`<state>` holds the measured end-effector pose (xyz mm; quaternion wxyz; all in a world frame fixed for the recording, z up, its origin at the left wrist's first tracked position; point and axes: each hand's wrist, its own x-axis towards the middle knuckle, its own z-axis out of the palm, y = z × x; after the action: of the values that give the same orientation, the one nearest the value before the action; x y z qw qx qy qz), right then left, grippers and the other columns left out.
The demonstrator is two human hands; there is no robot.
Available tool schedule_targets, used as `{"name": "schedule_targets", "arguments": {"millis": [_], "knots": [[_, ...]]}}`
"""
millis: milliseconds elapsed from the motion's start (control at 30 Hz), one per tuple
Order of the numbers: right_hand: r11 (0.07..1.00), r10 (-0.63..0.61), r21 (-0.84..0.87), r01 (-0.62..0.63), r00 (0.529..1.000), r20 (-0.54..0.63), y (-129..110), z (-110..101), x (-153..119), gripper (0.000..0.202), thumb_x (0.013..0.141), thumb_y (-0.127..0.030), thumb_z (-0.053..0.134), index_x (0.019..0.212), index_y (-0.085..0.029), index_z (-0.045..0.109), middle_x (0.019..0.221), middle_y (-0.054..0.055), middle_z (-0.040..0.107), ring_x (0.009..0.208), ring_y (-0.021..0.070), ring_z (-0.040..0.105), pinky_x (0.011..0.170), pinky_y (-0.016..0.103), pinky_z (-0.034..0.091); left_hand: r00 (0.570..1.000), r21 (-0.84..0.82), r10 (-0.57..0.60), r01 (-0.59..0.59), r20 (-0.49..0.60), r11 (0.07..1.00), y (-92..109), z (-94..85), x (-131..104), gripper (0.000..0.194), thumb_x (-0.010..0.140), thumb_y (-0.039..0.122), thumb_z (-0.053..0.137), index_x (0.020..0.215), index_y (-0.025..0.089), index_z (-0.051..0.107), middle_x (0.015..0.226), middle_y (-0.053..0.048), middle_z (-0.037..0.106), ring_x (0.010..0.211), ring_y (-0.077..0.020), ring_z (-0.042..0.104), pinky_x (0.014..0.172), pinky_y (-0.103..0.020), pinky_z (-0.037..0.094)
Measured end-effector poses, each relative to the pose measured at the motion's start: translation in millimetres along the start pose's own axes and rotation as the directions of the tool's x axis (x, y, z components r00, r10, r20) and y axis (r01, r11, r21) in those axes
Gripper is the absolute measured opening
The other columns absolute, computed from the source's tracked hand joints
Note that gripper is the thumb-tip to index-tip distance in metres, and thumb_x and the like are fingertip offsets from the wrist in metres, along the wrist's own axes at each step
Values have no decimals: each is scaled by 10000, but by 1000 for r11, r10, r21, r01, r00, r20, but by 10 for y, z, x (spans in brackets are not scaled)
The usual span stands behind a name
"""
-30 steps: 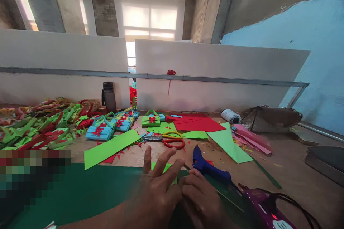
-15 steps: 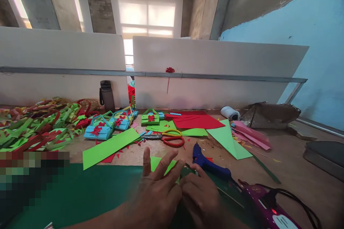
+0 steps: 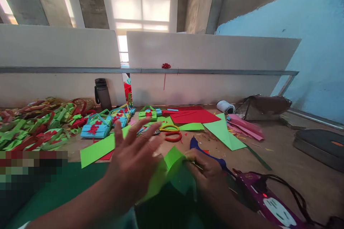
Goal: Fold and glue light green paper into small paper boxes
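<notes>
bent green paper (image 3: 174, 156) lies between left hand (image 3: 134, 168) and right hand (image 3: 208, 173), long axis slanting up toward the right. right hand is nearer, pinching its upper right end; left hand spread wide beside it, contact unclear.

Scissors (image 3: 173, 133): handles are showing smooth, glossy plastic. In front of the scissors, light-green piece (image 3: 173, 155): is looking like smooth paper. Behind the scissors, red sheet (image 3: 197, 115): is showing flat, matt paper. Further behind, rail (image 3: 209, 71): is looking like dull metal. Left of the scissors, bottle (image 3: 103, 96): is presenting a smooth, matt body. Right of them, glue gun (image 3: 194, 143) and power strip (image 3: 247, 183): are showing smooth plastic. Beneath them, surface (image 3: 282, 154): is looking matt.
</notes>
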<state>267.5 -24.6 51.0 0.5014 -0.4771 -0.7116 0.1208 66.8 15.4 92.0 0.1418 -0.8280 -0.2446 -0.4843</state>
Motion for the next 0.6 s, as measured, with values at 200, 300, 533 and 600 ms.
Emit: {"name": "schedule_targets", "arguments": {"millis": [200,300,533,600], "knots": [[813,405,441,-379,914,39,44,-7,27,252,788,-418,590,713,-178,611,641,-3,589,552,134,521,526,253,420,960,-214,-197,238,196,947,-276,-232,134,268,886,262,458,1097,190,606,1101,-69,677,1038,-209,617,865,-330,499],[784,439,472,-403,898,37,23,-20,51,256,744,-416,636,685,-167,615,636,1,599,584,137,531,568,256,433,919,-242,-278,347,280,906,-265,-248,129,257,873,331,483,1000,209,669,978,-34,720,887,-206,672,725,-280,539],[762,465,483,-432,883,55,33,-34,83,256,729,-407,632,688,-156,612,643,12,613,599,138,546,586,264,447,944,-326,-142,241,297,914,-289,-311,136,351,865,424,483,1134,248,623,1140,-38,664,1083,-260,594,886,-361,501],[767,461,477,-429,886,56,65,-28,75,245,732,-399,628,697,-157,606,636,9,608,593,140,547,586,270,449,909,-306,-190,313,371,899,-332,-296,142,384,870,426,480,1210,269,566,1235,-31,607,1123,-269,569,871,-363,511]]}}
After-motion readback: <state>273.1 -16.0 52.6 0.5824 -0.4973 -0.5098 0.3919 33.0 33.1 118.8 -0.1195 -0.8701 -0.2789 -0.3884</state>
